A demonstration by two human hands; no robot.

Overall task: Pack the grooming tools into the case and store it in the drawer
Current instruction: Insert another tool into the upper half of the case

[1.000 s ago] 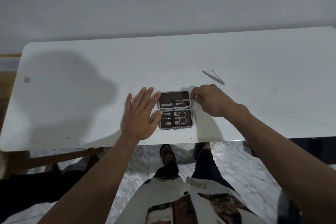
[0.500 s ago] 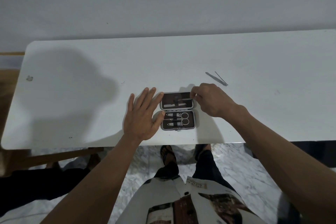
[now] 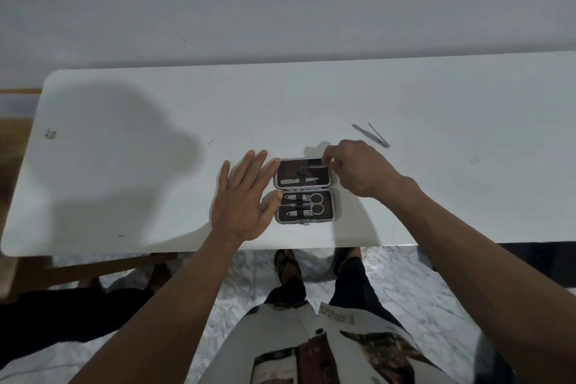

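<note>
A small grooming case (image 3: 304, 190) lies open and flat near the front edge of the white table (image 3: 156, 134). Its near half holds scissors (image 3: 314, 203) and clippers under a strap. Its far half holds a flat metal file (image 3: 299, 180). My right hand (image 3: 358, 168) pinches a thin metal tool (image 3: 318, 167) at the far half's right side, its tip by the strap. My left hand (image 3: 246, 196) rests flat on the table with spread fingers against the case's left edge. Two loose metal tools (image 3: 372, 135) lie on the table to the right, beyond my right hand.
The table's front edge runs just below the case. A wooden piece (image 3: 18, 109) stands past the table's left end. My legs and feet (image 3: 290, 265) are on the marble floor beneath. No drawer is in view.
My right hand has lifted slightly and shifted along the case's far half with the thin tool. The left hand has stayed against the case.
</note>
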